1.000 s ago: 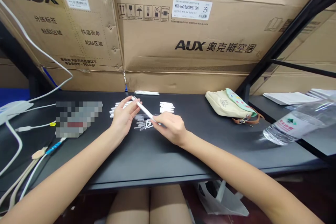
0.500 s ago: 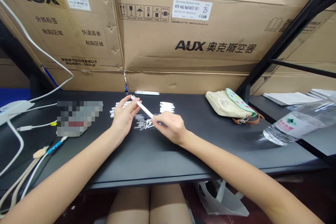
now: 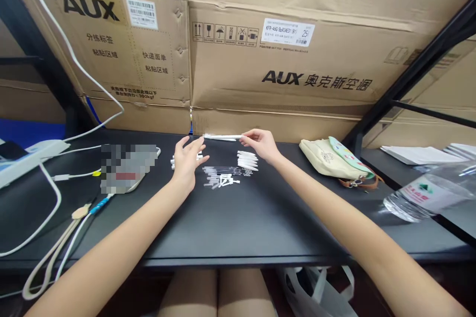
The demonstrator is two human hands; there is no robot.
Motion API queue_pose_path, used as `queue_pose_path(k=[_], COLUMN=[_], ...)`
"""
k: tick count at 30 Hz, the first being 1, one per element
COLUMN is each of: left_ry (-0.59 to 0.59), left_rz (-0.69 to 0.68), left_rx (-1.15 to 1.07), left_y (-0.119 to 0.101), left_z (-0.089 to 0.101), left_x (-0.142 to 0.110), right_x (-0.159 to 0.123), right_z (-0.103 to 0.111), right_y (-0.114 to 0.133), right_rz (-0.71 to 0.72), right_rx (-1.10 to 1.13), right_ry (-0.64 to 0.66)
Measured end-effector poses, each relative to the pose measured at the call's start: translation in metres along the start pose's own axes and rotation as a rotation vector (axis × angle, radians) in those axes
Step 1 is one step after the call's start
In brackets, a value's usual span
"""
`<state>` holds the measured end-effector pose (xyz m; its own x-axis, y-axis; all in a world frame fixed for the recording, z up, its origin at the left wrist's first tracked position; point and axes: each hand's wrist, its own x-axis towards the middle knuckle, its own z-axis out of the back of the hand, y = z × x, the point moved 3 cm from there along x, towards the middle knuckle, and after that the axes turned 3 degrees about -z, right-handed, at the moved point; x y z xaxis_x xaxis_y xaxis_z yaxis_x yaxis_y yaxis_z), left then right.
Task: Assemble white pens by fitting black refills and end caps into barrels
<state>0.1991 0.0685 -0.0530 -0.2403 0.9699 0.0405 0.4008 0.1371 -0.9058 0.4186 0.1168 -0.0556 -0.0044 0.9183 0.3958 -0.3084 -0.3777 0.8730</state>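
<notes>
My left hand (image 3: 188, 164) hangs open over the black table (image 3: 260, 223), fingers spread, just in front of a small group of white pen barrels (image 3: 186, 158). My right hand (image 3: 261, 142) is at the table's back edge, its fingertips pinching the end of a white pen (image 3: 223, 136) that lies level. Several white pen parts (image 3: 247, 160) sit in a row to the right of centre. Thin clear tubes and small white pieces (image 3: 221, 177) lie between my hands.
Large AUX cardboard cartons (image 3: 282, 69) stand along the back of the table. On the right are a cream cloth bag (image 3: 329, 159), a plastic water bottle (image 3: 424, 197) and white papers (image 3: 420, 155). On the left are a blurred object (image 3: 128, 168), a power strip (image 3: 31, 158) and cables.
The white pen has left my left hand and moved to the back edge with my right hand. My hands have spread apart, and my left hand has opened. The view has shifted slightly.
</notes>
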Motion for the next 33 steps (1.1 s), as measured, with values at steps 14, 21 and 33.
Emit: queue_pose_path(k=[14,21,33], left_ry=[0.112,0.741,0.930], left_rz=[-0.078,-0.471,-0.465], left_rx=[0.279,1.081,1.691], left_y=[0.002,-0.014,-0.010], left_z=[0.001,-0.002,0.015], left_x=[0.008,-0.005,-0.028], right_x=[0.037,-0.058,-0.093], right_z=[-0.026,-0.028,-0.031], right_y=[-0.007,0.033,0.020], right_rz=[0.213,0.366,0.385], right_rx=[-0.670,-0.443,-0.476], right_ry=[0.141,0.326,0.520])
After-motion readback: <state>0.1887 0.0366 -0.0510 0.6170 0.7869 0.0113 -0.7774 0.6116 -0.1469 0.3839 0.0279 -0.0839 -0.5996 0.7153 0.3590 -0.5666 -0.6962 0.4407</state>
